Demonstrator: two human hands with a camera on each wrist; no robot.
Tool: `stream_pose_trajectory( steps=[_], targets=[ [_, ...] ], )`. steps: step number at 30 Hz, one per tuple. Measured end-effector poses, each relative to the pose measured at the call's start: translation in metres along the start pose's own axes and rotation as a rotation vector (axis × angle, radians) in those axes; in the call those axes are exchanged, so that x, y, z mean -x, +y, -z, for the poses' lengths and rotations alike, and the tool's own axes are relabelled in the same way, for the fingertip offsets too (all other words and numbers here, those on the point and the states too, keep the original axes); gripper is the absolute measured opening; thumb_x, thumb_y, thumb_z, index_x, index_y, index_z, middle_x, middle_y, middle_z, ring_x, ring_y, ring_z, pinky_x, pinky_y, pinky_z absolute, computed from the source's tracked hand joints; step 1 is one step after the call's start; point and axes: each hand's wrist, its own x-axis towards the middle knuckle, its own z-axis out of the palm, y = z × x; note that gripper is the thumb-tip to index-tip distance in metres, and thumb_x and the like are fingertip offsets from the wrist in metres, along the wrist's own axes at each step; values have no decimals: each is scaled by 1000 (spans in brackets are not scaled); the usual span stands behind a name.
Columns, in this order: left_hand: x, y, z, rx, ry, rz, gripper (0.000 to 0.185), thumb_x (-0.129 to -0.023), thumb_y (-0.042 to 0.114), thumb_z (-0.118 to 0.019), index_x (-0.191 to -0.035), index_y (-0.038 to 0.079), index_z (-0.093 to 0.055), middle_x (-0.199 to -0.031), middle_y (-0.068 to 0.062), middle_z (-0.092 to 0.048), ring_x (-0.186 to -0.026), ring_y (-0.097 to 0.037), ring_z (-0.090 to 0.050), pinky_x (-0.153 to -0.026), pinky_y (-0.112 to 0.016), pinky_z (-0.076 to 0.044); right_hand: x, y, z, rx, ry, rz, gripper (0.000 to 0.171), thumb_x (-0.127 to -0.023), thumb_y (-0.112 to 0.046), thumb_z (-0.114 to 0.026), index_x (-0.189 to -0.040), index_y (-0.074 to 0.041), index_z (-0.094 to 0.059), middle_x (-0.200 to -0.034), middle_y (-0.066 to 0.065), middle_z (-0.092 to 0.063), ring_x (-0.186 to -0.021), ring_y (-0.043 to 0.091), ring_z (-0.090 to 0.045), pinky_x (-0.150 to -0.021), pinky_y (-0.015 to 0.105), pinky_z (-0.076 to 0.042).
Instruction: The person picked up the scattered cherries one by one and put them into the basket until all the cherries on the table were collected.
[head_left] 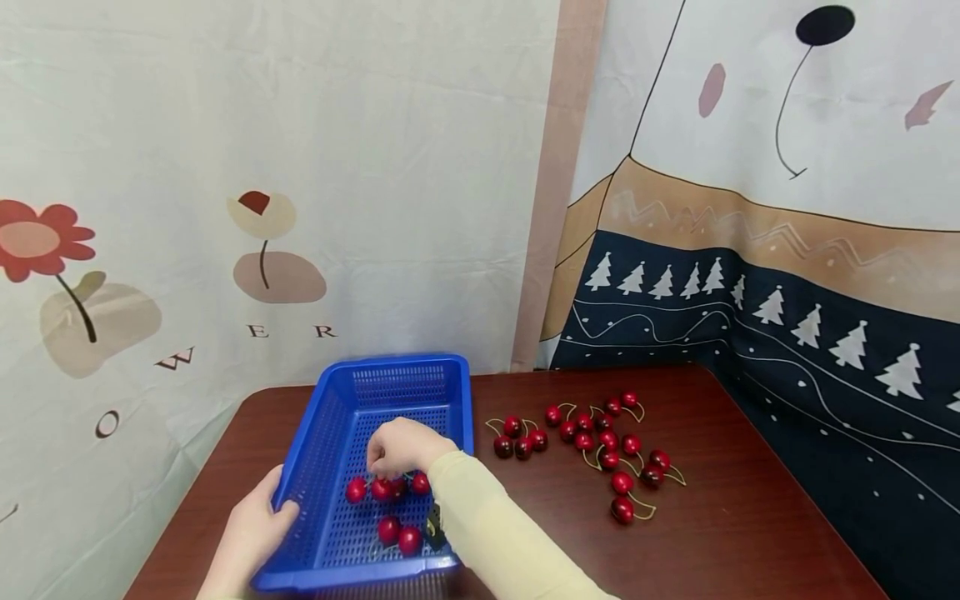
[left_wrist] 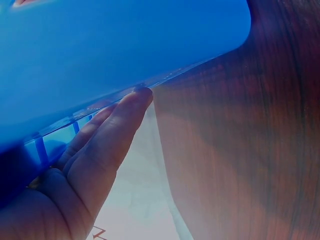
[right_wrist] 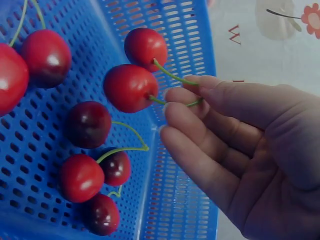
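A blue perforated basket stands on a dark wooden table. My left hand grips its left rim, thumb on top; in the left wrist view the fingers lie under the basket's edge. My right hand reaches down inside the basket. The right wrist view shows that hand pinching the green stems of a pair of red cherries, which hangs just over the basket floor. Several more cherries lie in the basket.
Several loose cherries with stems are scattered on the table right of the basket. Printed cloth hangs behind the table and along its right side. The table's edge runs close to my left hand.
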Motion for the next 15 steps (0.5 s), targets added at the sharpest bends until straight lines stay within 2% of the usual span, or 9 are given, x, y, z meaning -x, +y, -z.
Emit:
stream_pose_trajectory(
  steps=[11,15],
  targets=[
    [1,-1,-1,18,-6,5,56,-92,9,-51,-145,-2,-35,-121,-33,-59,-92,-36,-65,-72,-52,-54,7,0,-8,-29,-55,-82,15,-90,-11,-69,-76,-15,-73,-66,-6,-65,-61,7,-57,-60,21,-48],
    [1,0,0,25,-11,18,57,-92,8,-51,-146,-1,-35,-122,-33,-59,-94,-37,-64,-73,-52,-54,9,1,-8,-44,-71,-103,14,-91,-12,-69,-78,-14,-74,-68,-5,-65,-63,9,-58,-63,23,-51]
  ],
)
